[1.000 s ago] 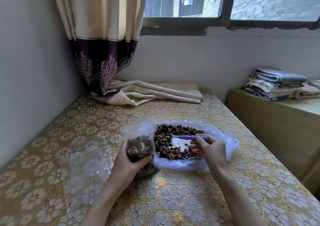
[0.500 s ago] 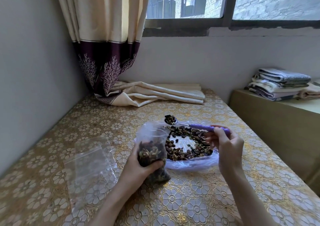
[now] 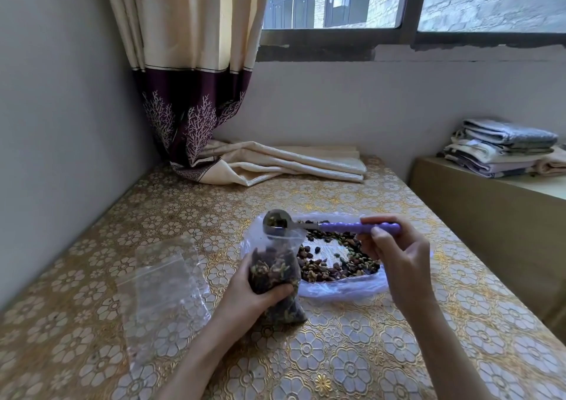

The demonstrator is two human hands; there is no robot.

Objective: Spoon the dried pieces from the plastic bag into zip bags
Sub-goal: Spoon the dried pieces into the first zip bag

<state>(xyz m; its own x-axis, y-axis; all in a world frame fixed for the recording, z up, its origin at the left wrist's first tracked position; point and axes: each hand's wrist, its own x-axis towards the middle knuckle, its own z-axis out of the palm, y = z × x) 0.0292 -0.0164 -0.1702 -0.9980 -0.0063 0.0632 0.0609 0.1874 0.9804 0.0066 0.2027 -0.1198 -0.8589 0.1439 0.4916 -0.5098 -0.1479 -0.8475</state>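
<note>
My left hand (image 3: 249, 292) grips a clear zip bag (image 3: 275, 274) that stands upright on the table, well filled with dark dried pieces. My right hand (image 3: 398, 255) pinches the purple handle of a metal spoon (image 3: 333, 226). The spoon's bowl, tipped on its side with a few pieces in it, hangs right over the zip bag's open mouth. Behind the zip bag lies the open plastic bag (image 3: 346, 287), spread flat with dried pieces (image 3: 333, 264) scattered in it.
Empty clear zip bags (image 3: 162, 289) lie flat to the left of my left hand. A folded curtain end (image 3: 275, 163) rests at the back of the patterned table (image 3: 337, 353). Folded cloths (image 3: 505, 148) sit on a lower cabinet at the right.
My right hand lifted the loaded spoon out of the plastic bag, carried it left over the zip bag's mouth and tipped it. My left hand kept its grip on the zip bag.
</note>
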